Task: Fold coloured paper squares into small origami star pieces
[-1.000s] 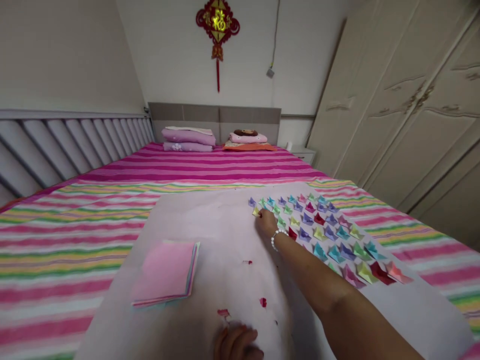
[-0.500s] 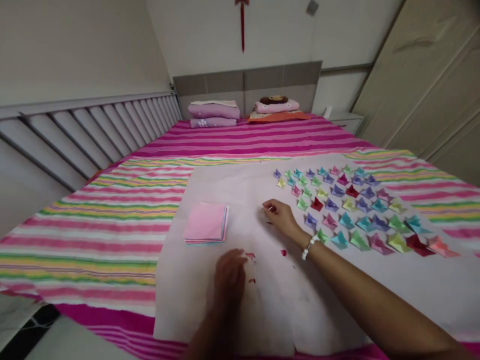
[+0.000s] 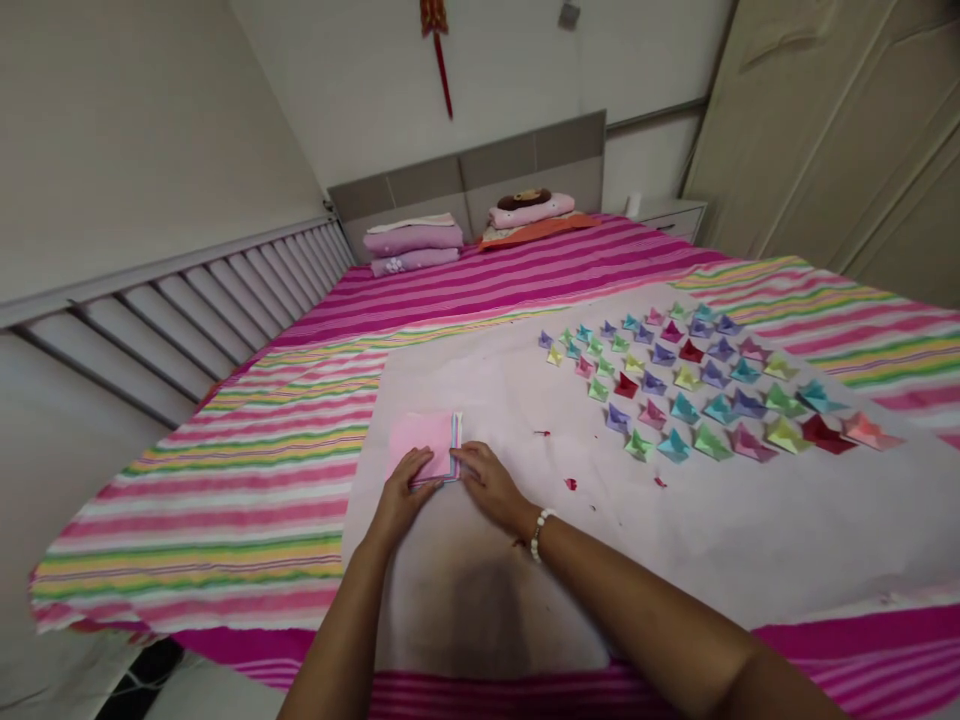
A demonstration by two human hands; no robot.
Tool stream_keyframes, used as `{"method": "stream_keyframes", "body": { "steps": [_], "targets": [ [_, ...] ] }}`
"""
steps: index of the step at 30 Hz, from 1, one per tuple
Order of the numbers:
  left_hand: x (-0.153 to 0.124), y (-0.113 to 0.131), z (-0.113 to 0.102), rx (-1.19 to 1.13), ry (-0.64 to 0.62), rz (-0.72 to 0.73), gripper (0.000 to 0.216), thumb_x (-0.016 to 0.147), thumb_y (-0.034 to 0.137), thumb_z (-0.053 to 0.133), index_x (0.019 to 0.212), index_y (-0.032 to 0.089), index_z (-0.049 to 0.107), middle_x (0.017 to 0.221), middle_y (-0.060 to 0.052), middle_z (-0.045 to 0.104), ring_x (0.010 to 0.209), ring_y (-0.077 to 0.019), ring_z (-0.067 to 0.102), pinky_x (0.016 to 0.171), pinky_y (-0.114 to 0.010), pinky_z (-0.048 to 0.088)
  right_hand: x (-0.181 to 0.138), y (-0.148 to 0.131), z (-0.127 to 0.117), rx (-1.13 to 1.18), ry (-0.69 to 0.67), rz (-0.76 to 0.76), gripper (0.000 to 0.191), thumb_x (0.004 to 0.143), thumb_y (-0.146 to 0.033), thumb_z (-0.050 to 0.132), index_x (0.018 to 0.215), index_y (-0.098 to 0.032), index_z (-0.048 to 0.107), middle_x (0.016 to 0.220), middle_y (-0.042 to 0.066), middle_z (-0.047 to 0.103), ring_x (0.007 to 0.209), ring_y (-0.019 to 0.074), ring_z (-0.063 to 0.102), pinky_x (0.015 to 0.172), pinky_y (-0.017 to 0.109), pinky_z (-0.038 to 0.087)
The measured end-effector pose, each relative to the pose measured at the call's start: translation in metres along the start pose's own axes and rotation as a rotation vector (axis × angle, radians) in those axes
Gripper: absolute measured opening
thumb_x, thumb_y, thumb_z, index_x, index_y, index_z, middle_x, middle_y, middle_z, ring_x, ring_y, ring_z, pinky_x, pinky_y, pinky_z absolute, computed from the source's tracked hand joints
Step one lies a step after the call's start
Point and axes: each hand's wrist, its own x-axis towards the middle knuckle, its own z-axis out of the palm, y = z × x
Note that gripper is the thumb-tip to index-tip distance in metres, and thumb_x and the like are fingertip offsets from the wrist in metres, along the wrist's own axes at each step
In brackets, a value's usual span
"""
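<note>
A stack of square coloured paper (image 3: 424, 432), pink on top, lies on a large pale sheet (image 3: 480, 380). My left hand (image 3: 405, 492) holds its near edge, thumb along the front and fingers bent over the top sheet. At the right edge, the closed fingers of my right hand (image 3: 489, 484) pinch the papers near the corner; what exactly lies between those fingertips is partly hidden. White and blue-green edges show beneath the pink sheet. A white bead bracelet (image 3: 538, 535) circles my right wrist.
Rows of small folded paper boats (image 3: 686, 378) in many colours stand to the right. Small red scraps (image 3: 571, 484) lie scattered on the pale sheet. A striped bedspread (image 3: 247, 480) surrounds it, with a slatted rail (image 3: 225, 275) along the left and folded bedding (image 3: 416, 243) by the headboard.
Both hands have moved to the paper stack, the right hand coming leftward and the left hand forward. A red scrap now lies farther right. The view has tilted and shifted.
</note>
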Motion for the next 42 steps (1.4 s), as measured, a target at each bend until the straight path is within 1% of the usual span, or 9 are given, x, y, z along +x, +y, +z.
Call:
{"method": "stream_keyframes", "body": {
  "steps": [4,11,17,24,29,33,36,39,42],
  "targets": [
    [0.002,-0.005,0.003,-0.030,-0.006,-0.044,0.042,0.075,0.036,0.068,0.113,0.021,0.065,0.128,-0.011,0.062,0.130,-0.0257,0.046,0.110,-0.047,0.034,-0.004,0.011,0.006,-0.042,-0.024,0.003,0.054,0.084,-0.007,0.047,0.133,-0.027,0.051,0.127,0.009,0.048,0.120,0.0222,0.046,0.103,0.041,0.039],
    [0.000,-0.008,0.004,-0.067,-0.021,-0.104,0.043,0.075,0.038,0.068,0.113,0.020,0.066,0.129,-0.010,0.062,0.131,-0.0246,0.045,0.111,-0.046,0.032,-0.009,0.011,0.007,-0.124,-0.057,0.001,0.053,0.087,-0.010,0.046,0.136,-0.029,0.047,0.131,0.010,0.046,0.123,0.0232,0.043,0.104,0.043,0.037],
    [-0.001,-0.007,0.003,-0.082,-0.022,-0.125,0.043,0.074,0.039,0.068,0.112,0.019,0.066,0.129,-0.010,0.062,0.131,-0.0241,0.045,0.112,-0.045,0.031,-0.011,0.010,0.005,-0.169,-0.071,-0.012,0.052,0.087,-0.011,0.046,0.137,-0.024,0.046,0.133,0.013,0.044,0.123,0.0236,0.042,0.105,0.042,0.036],
    [0.000,-0.005,0.003,-0.114,-0.006,-0.141,0.041,0.073,0.040,0.068,0.109,0.020,0.068,0.127,-0.009,0.063,0.130,-0.0238,0.046,0.112,-0.045,0.031,-0.012,0.009,0.005,-0.207,-0.063,-0.009,0.051,0.088,-0.011,0.045,0.137,-0.024,0.046,0.133,0.012,0.044,0.121,0.0223,0.044,0.104,0.041,0.038],
    [0.001,-0.003,0.005,-0.175,0.048,-0.169,0.033,0.075,0.043,0.064,0.099,0.022,0.072,0.120,-0.008,0.067,0.126,-0.0239,0.051,0.112,-0.045,0.030,-0.012,0.007,0.005,-0.197,-0.064,-0.005,0.051,0.088,-0.013,0.045,0.137,-0.026,0.046,0.133,0.012,0.045,0.119,0.0231,0.046,0.103,0.042,0.038],
    [0.002,0.002,0.009,-0.250,0.133,-0.240,0.030,0.072,0.040,0.068,0.093,0.020,0.073,0.116,-0.008,0.069,0.121,-0.0259,0.054,0.110,-0.044,0.033,-0.013,0.007,0.005,-0.203,-0.065,0.006,0.052,0.088,-0.013,0.046,0.139,-0.025,0.043,0.136,0.012,0.043,0.121,0.0235,0.044,0.105,0.042,0.037],
    [0.004,0.008,0.008,-0.326,0.198,-0.308,0.029,0.072,0.037,0.069,0.092,0.018,0.073,0.104,-0.007,0.073,0.108,-0.0252,0.061,0.101,-0.040,0.041,-0.013,0.008,0.006,-0.164,-0.068,0.023,0.052,0.088,-0.014,0.046,0.139,-0.025,0.044,0.137,0.012,0.042,0.125,0.0242,0.042,0.106,0.043,0.035],
    [0.007,0.015,-0.001,-0.434,0.278,-0.370,0.025,0.072,0.036,0.070,0.086,0.015,0.072,0.080,-0.002,0.073,0.080,-0.0179,0.065,0.078,-0.028,0.050,-0.011,0.009,0.006,-0.040,-0.058,0.064,0.051,0.086,-0.014,0.049,0.136,-0.024,0.047,0.137,0.012,0.043,0.128,0.0250,0.039,0.109,0.045,0.031],
    [0.012,0.025,-0.013,-0.573,0.402,-0.424,0.018,0.074,0.033,0.069,0.072,0.015,0.066,0.057,0.006,0.062,0.054,-0.0082,0.055,0.055,-0.017,0.044,-0.007,0.009,0.004,0.051,-0.037,0.090,0.053,0.083,-0.013,0.052,0.135,-0.023,0.049,0.135,0.011,0.045,0.125,0.0239,0.042,0.107,0.043,0.034]
  ]
}}
